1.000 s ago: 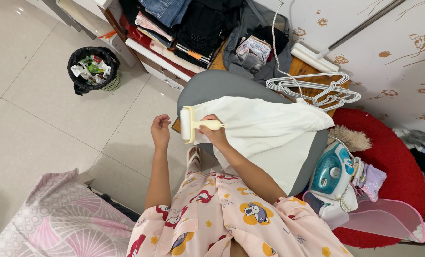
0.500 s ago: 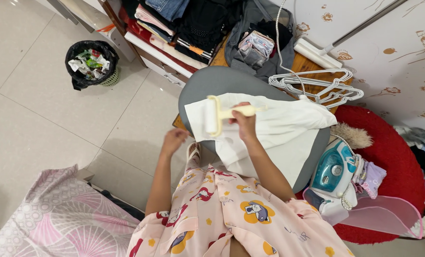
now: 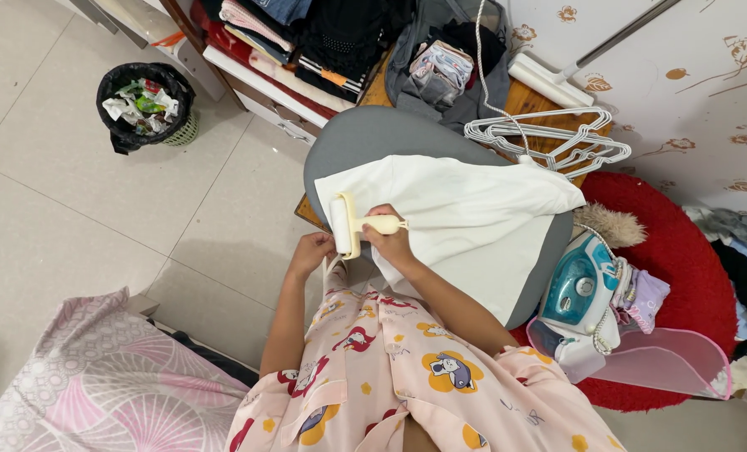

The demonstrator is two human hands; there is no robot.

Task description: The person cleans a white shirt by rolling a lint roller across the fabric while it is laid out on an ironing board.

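Lint roller (image 3: 350,224), cream coloured, sits at near-left corner of the ironing board (image 3: 365,142), roller head on the left edge of the white garment (image 3: 466,219). Right hand (image 3: 388,243) is closed around the roller's handle, fingers wrapped tight. Left hand (image 3: 311,254) is curled at the board's near-left edge, just beside the roller head, pinching the garment's hem; how firm the pinch is, cannot tell. Garment is spread flat across the grey board, reaching its right edge. Bundle of white hangers (image 3: 549,138) lies at the board's far-right end, touching the garment's corner. Teal-and-white iron (image 3: 579,289) stands just off the board's right edge, on a red round cushion (image 3: 692,268). Black bin (image 3: 145,105) with rubbish stands on the tiled floor, well apart to the left. Stacked folded clothes (image 3: 306,33) on a shelf beyond the board.
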